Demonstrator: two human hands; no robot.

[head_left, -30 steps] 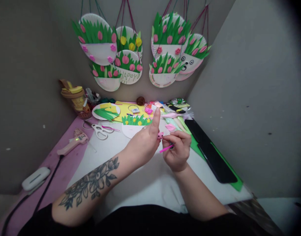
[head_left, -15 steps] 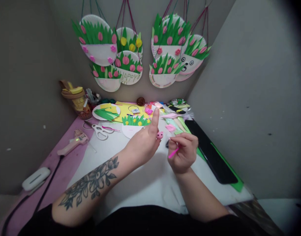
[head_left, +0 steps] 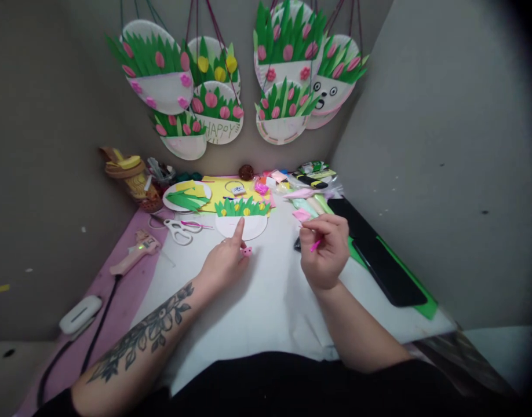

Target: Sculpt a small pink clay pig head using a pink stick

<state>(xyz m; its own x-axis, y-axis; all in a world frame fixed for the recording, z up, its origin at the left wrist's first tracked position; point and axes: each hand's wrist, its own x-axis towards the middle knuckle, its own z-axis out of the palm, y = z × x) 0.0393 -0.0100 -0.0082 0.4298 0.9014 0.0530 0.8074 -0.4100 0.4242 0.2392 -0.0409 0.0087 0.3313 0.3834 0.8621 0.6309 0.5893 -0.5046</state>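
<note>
My left hand (head_left: 225, 259) is partly closed on a small pink clay figure (head_left: 247, 252) with two dark dots on it. Its index finger stretches forward to the lower front of a white paper plate (head_left: 237, 229) decorated with green paper grass and yellow flowers; I cannot tell whether the fingertip touches it. To the right, my right hand (head_left: 325, 252) is raised over the table, its fingers pinched round a thin bright pink tool (head_left: 315, 245). Most of that tool is hidden inside the hand.
White scissors (head_left: 179, 231) and a pink glue gun (head_left: 138, 253) lie on the left. A plate of paper strips (head_left: 188, 197) stands behind them. Packs of clay (head_left: 307, 202) sit at the back right, near a black phone (head_left: 392, 275). Decorated plates (head_left: 159, 87) hang on the wall.
My left hand has moved left and down with the pink clay figure, away from my right hand, its index finger now at the plate. My right hand has shifted slightly upward.
</note>
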